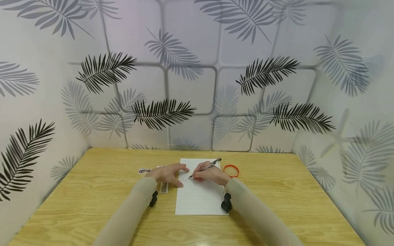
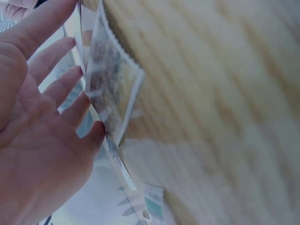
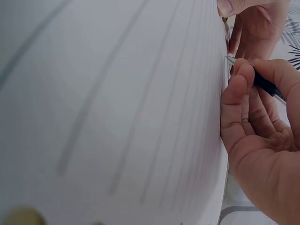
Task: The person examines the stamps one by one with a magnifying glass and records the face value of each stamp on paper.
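Observation:
A lined sheet of paper (image 1: 200, 201) with a perforated right edge lies on the table. My right hand (image 1: 210, 174) pinches a pen (image 1: 213, 163), its tip at the upper left of the sheet beside a few faint marks. In the right wrist view, the pen (image 3: 266, 82) sits between thumb and fingers, and the hand's side rests on the page. My left hand (image 1: 167, 173) has its fingers spread, with thumb and index at the paper's left edge. Partly under that hand lie stamp-like pictures (image 1: 164, 187); the left wrist view shows one stamp-like piece (image 2: 112, 75) close up.
An orange-red ring (image 1: 231, 165) lies just right of the sheet. Another small picture piece (image 1: 144, 171) is left of my left hand. The wooden table (image 1: 92, 191) meets leaf-patterned walls (image 1: 191, 89) at the back and sides.

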Tool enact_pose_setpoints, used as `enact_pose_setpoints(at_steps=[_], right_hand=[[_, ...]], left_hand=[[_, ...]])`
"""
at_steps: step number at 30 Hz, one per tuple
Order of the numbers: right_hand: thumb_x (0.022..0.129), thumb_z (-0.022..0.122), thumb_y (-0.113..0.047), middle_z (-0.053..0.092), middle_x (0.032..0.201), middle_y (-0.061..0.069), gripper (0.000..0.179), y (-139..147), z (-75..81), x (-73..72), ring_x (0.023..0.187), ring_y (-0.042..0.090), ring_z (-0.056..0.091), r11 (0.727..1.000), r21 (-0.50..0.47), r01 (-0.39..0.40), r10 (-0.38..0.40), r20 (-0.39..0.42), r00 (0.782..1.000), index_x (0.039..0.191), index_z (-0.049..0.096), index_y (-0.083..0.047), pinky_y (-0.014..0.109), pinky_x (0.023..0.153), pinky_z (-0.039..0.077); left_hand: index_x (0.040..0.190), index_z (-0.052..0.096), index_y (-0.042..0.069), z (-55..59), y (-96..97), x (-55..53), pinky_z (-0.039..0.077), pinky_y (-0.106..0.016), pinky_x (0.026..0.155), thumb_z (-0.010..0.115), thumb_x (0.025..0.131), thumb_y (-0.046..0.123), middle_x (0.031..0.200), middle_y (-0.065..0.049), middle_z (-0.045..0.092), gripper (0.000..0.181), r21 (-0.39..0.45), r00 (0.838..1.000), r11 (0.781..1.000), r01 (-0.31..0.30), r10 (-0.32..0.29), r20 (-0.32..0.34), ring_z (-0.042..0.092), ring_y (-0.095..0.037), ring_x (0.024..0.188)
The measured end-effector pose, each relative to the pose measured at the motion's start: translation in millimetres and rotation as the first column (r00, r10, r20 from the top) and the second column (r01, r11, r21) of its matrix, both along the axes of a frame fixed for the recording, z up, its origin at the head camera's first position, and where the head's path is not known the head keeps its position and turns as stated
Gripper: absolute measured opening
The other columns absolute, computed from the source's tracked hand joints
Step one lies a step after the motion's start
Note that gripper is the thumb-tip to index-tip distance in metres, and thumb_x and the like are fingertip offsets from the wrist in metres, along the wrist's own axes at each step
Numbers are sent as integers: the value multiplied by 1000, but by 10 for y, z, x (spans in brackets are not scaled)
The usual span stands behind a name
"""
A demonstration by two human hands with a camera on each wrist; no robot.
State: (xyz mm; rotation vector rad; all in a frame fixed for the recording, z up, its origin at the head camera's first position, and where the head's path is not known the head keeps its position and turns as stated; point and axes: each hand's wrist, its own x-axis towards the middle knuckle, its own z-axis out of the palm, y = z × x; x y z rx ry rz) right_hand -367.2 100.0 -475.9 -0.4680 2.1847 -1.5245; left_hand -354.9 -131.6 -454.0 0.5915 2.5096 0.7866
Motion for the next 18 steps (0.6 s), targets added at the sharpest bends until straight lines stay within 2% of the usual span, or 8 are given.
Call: enact_pose_setpoints(at_steps=[18], right_hand=[[89, 69, -7, 70, 76, 2, 6, -6, 28, 19, 65, 10, 61, 1000, 21, 9, -9, -13, 1000, 87, 67, -2, 23, 61, 51]], left_hand=[[144, 48, 26, -9, -8, 8, 18, -56, 118, 76, 86, 29, 163, -2, 23, 64, 8, 1000, 1000, 7, -7, 3, 16, -28, 151]])
